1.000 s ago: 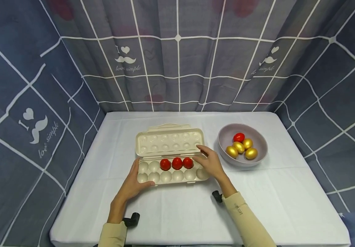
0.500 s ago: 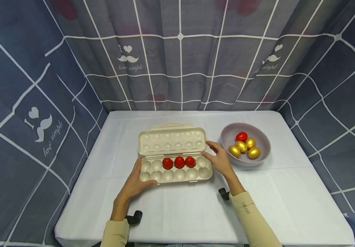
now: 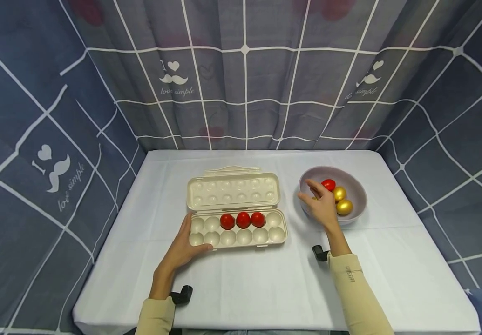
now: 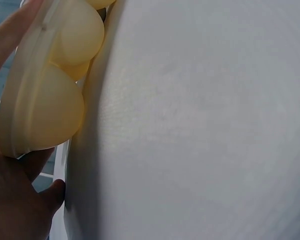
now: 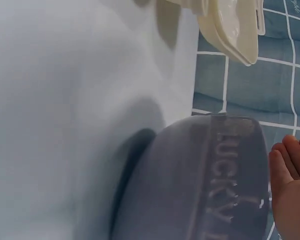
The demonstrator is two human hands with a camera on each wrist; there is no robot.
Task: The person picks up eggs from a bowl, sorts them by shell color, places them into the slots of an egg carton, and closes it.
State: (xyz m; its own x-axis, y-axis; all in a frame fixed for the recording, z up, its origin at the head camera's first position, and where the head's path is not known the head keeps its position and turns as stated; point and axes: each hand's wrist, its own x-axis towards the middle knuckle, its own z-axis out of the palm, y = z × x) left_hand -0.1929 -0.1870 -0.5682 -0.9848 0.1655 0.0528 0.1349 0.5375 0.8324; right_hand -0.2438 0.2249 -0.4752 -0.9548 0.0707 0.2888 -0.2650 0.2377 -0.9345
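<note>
A cream egg carton (image 3: pixel 236 237) lies open on the white tablecloth with its lid (image 3: pixel 232 190) folded back. Three red eggs (image 3: pixel 243 220) fill the middle cups of its back row. My left hand (image 3: pixel 187 244) grips the carton's front left corner, thumb on the side rim. The left wrist view shows the cups' undersides (image 4: pixel 55 100) against my palm (image 4: pixel 15 200). My right hand (image 3: pixel 314 195) hovers open over the near left rim of a grey bowl (image 3: pixel 358 195), holding nothing. The bowl shows one red egg (image 3: pixel 328 184) and two gold eggs (image 3: pixel 339 193). My fingertips (image 5: pixel 290 185) show beside the bowl's wall (image 5: pixel 200 185).
Checked grey curtains close off the table at the back and both sides. Bare tablecloth (image 3: pixel 245 288) stretches in front of the carton and to the right of the bowl. The carton's front row of cups holds no eggs.
My right hand has moved from the carton's right end over to the bowl, and now hides one gold egg. The left hand and carton have stayed put.
</note>
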